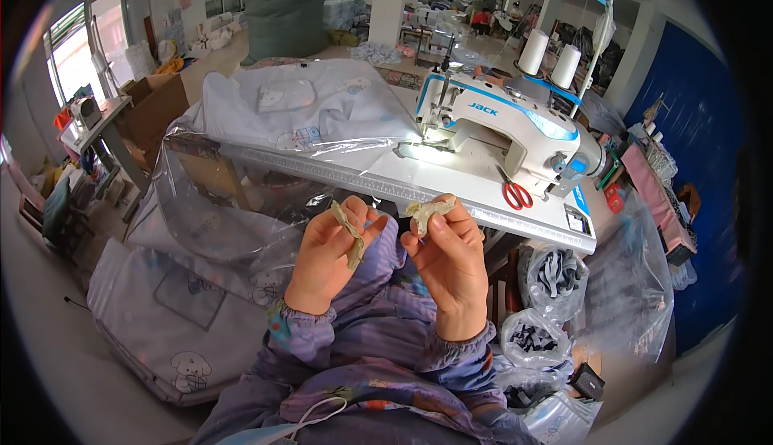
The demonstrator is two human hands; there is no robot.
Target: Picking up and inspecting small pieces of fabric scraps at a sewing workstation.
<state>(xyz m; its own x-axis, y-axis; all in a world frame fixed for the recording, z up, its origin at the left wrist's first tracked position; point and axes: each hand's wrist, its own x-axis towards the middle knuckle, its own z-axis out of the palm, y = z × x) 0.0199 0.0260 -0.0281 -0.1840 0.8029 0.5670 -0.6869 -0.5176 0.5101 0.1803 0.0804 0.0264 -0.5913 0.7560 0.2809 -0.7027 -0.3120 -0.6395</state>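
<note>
My left hand [318, 261] is raised over my lap, its fingers pinching a narrow, crumpled yellow-green strip [354, 248]. Opposite it, my right hand [452, 264] grips another crumpled yellow-green piece [422, 218] between thumb and fingers. The two pieces look thin and wrinkled, like cloth or soft tape; I cannot tell which. A gap separates the hands. Just beyond them is the front edge of the sewing table [483, 173], which carries a white and blue sewing machine [491, 111] with its lamp lit. Red-handled scissors [515, 194] lie on the table near the machine.
Pale printed fabric with clear plastic [298, 99] covers the table's left part, and more printed fabric [153, 308] hangs at my left. Bags of dark strips [555, 276] stand at right. Thread cones [533, 51] rise behind the machine. A large green sack [284, 14] stands farther back.
</note>
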